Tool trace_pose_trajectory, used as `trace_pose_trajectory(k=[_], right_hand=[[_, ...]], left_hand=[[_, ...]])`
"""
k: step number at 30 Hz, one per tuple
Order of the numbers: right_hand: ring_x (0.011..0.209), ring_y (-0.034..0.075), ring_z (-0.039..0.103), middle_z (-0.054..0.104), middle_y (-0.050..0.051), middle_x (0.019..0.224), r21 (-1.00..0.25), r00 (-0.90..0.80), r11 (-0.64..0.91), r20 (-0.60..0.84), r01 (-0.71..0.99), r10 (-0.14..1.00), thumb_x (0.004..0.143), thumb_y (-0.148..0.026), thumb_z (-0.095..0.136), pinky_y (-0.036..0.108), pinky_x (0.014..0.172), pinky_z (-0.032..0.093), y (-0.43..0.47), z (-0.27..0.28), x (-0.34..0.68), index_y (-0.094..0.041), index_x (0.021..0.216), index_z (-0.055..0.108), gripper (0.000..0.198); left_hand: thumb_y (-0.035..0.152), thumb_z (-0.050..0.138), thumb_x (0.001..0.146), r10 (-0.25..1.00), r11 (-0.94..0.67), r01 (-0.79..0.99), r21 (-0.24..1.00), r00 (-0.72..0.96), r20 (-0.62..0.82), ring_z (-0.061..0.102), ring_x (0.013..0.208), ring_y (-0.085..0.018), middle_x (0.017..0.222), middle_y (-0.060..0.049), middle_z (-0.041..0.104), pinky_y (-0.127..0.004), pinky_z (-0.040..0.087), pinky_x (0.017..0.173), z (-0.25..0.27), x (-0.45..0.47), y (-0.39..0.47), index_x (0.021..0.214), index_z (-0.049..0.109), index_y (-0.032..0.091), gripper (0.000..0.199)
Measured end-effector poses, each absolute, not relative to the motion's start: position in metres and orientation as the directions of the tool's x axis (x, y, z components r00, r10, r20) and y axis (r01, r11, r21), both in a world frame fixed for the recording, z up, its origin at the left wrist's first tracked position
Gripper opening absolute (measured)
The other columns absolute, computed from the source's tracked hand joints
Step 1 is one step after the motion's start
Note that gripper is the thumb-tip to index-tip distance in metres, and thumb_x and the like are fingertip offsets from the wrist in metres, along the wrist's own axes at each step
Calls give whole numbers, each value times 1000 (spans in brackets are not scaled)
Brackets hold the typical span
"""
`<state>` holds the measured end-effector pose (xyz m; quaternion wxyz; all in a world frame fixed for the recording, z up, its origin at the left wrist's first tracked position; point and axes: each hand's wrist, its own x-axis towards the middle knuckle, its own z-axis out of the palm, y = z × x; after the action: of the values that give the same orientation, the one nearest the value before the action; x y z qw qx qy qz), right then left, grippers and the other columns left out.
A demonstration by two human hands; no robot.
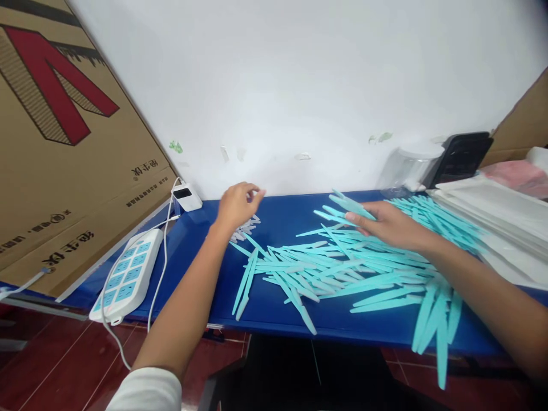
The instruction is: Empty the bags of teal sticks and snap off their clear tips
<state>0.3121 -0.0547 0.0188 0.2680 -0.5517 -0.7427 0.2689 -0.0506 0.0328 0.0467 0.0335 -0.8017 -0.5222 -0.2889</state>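
My right hand (381, 224) grips several turquoise eyebrow razors (349, 206), slim plastic sticks that fan out leftward past the thumb. Below it, a loose heap of the same razors (325, 268) spreads across the blue table (278, 220), some tips jutting over the front edge. My left hand (240, 204) is raised at the back left with fingers curled and the thumb close to them; whatever it may pinch is too small to make out. Small translucent pieces (246, 229), possibly blade caps, lie just under that hand, partly covered by it.
A power strip (128, 274) with white cables and a small white device (187, 197) stand at left beside a large cardboard box (77, 171). At the back right are a clear container (411, 165), a dark phone-like object (464, 157), more razors and stacked white sheets (505, 211). A white wall closes the back.
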Motion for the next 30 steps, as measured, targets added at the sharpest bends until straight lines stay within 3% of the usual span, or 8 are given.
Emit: trace_pose_trajectory(k=[3,9,14,24,26,30], right_hand=[[58,14,46,51,-2,63,-767,-361,236,6,597,933,95,-74,57,30,65,40,-60,20,303,-21,72,54,58],[62,15,53,59,-2,68,-789,-492,240,-90,566,866,94,-71,61,29,66,43,-69,17,283,-21,91,59,51],[66,17,54,59,-2,69,-798,-495,159,-192,581,847,91,-72,64,30,66,44,-77,22,279,-18,125,66,64],[63,15,52,56,0,70,-800,-526,185,-183,570,830,98,-74,53,29,65,46,-78,24,280,-18,112,72,61],[73,17,59,61,2,79,-818,-518,151,-198,555,833,97,-75,55,30,73,53,-78,24,279,-20,110,72,59],[116,28,66,68,8,120,-870,-467,22,-243,493,850,91,-75,63,37,98,58,-81,26,277,-23,111,73,57]], left_hand=[[59,47,107,743,-660,583,475,410,529,64,76,-17,82,-5,73,-29,47,70,39,-9,9,97,73,18,50],[58,51,107,642,-757,434,488,633,433,51,62,-14,69,1,58,-29,34,60,32,28,-23,102,67,19,42],[55,40,112,574,-756,323,569,745,338,38,55,-12,60,2,43,-32,29,58,31,26,-22,69,48,20,56],[56,47,109,615,-683,312,660,733,290,25,54,-11,60,4,27,-31,20,56,32,27,-22,64,34,21,58],[55,48,109,621,-685,324,653,728,290,24,55,-11,60,4,26,-32,19,56,33,26,-20,64,35,20,58],[52,48,110,610,-716,328,616,724,323,24,56,-11,62,4,26,-32,19,58,36,24,-18,65,34,20,57]])
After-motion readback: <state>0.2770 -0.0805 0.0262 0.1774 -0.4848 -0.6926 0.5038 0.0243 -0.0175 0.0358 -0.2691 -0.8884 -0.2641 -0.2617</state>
